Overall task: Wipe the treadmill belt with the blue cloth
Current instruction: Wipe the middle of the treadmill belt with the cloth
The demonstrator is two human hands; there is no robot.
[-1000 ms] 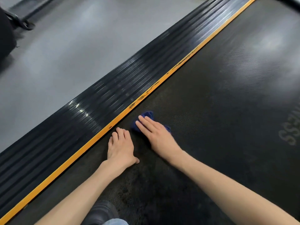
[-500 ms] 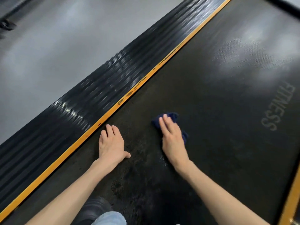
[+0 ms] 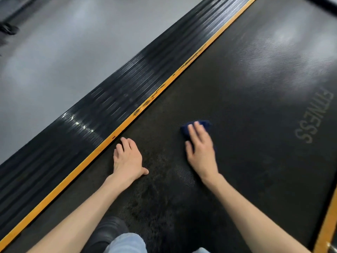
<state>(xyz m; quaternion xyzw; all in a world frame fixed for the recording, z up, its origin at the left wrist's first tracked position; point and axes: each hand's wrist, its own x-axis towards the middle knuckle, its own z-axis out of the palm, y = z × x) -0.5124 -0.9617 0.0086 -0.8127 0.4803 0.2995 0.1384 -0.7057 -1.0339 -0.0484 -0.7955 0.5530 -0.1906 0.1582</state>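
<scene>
The black textured treadmill belt point(image 3: 246, 99) runs from bottom left to top right, with grey FITNESS lettering at the right. A small dark blue cloth point(image 3: 185, 129) lies on the belt near its middle. My right hand point(image 3: 200, 148) presses flat on the cloth with straight fingers, covering most of it; the hand is motion-blurred. My left hand point(image 3: 127, 159) rests palm down on the belt, fingers straight, close to the yellow edge stripe point(image 3: 164, 84).
A ribbed black side rail point(image 3: 113, 101) borders the belt on the left, with grey floor point(image 3: 63, 48) beyond. A second yellow stripe point(image 3: 326, 229) shows at the bottom right. My dark shoe point(image 3: 107, 232) and a jeans-clad knee point(image 3: 125, 243) sit at the bottom edge.
My right hand has slid the cloth rightward across the belt, away from the yellow stripe toward the middle. My left hand has stayed planted by the stripe.
</scene>
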